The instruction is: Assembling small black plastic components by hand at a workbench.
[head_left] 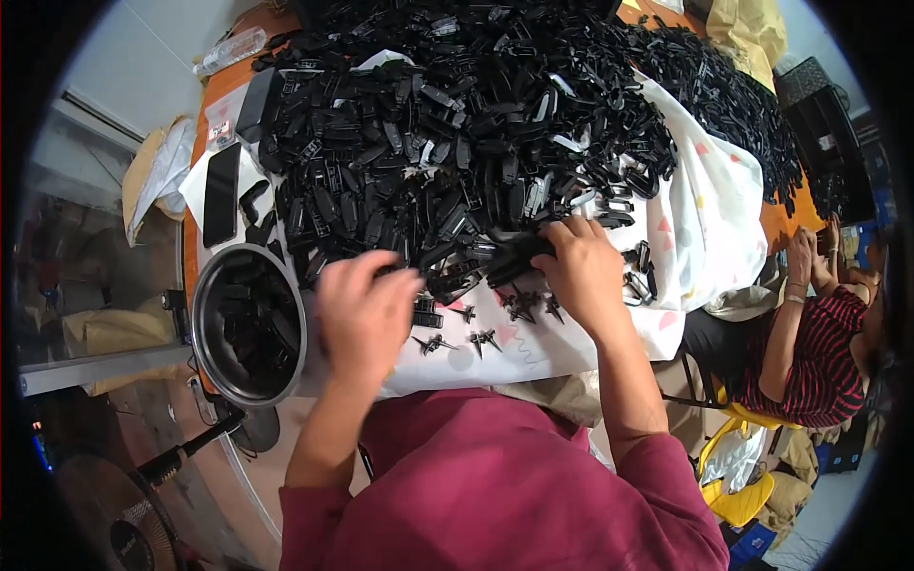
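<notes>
A great heap of black plastic parts (371,143), long and rounded like clips, covers the table in front of me. At its near edge my right hand (586,271) has its fingers bent down around a black plastic part (519,259); its exact shape is partly hidden. My left hand (365,309) is smeared by motion at the heap's near left edge, so whether it holds anything cannot be made out. Between the hands, small dark spiky pieces (484,340) lie on the white patterned cloth (447,366), beside a ridged black piece (427,319).
A metal bowl (202,333) of black parts stands at the left edge, with a phone (222,190) behind it. A clear bottle (230,51) lies far left. A fan (119,519) stands lower left. At right sits another person in a striped top (819,366).
</notes>
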A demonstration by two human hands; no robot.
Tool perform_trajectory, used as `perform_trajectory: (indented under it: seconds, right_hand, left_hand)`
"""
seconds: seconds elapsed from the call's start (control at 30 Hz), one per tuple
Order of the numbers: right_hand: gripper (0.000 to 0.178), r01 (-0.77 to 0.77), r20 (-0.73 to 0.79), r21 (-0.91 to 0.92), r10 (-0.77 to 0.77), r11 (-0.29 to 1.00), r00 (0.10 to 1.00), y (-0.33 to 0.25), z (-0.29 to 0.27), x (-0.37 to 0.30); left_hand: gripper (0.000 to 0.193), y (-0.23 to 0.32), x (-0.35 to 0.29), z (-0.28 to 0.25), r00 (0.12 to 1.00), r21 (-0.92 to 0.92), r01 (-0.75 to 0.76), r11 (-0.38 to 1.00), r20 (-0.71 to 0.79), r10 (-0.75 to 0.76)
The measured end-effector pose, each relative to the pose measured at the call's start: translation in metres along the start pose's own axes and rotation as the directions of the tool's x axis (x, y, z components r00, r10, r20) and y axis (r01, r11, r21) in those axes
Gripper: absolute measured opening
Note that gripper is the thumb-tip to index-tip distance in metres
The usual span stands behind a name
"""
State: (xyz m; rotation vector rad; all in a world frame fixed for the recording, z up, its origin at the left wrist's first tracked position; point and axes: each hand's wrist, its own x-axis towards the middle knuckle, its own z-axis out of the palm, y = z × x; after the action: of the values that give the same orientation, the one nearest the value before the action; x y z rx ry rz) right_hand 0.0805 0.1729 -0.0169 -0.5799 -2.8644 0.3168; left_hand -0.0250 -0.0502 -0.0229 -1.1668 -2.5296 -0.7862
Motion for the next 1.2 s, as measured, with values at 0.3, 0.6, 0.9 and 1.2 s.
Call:
perform_trajectory:
  seconds: [0.3,0.6,0.9,1.2]
  right_hand:
    - [0.027,0.003,-0.119,0.164,0.016,0.987,0.993,0.007,0.0,-0.013]
    - [0.005,0.28,-0.115,-0.138,-0.296,0.95,0.948,-0.018,0.022,0.023]
    - [0.034,-0.313,0.352,0.828,-0.005,-0.465,0.936,-0.046,-0.014,0.005]
    - [0.02,-0.45,0.474,0.761,-0.073,-0.467,0.878,-0.036,-0.012,-0.017]
  left_hand:
    - [0.012,0.031,0.042,0.051,0.965,0.064,-0.233,0.97,0.14,0.222]
    - [0.02,0.028,0.028,0.014,0.995,-0.338,0.032,0.941,0.099,0.002]
    - [0.033,0.016,0.009,0.018,0.98,-0.906,0.198,0.373,0.189,-0.061]
    - [0.037,0.024,0.008,0.025,0.997,-0.907,0.071,0.415,0.049,-0.063]
